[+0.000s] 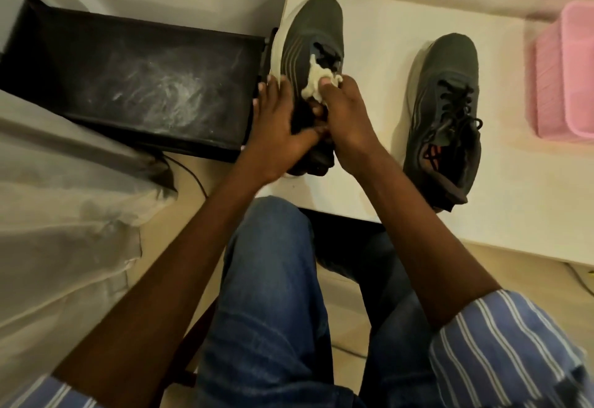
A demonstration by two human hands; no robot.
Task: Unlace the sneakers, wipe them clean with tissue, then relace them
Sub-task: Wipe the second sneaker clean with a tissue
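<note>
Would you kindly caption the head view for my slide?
Left hand steadies one dark sneaker while right hand wipes it with tissue; laced sneaker waits alongside.

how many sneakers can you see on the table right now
2. One sneaker lies at the table's left edge, under both hands; the other sneaker lies apart to its right, still laced. None seems hidden.

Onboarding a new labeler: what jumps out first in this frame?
Two hands working on the dark grey sneaker at the white table's left edge: the right hand pinches a crumpled white tissue against it while the left hand steadies it. A second, laced dark sneaker sits to the right, near a pink plastic basket.
</note>
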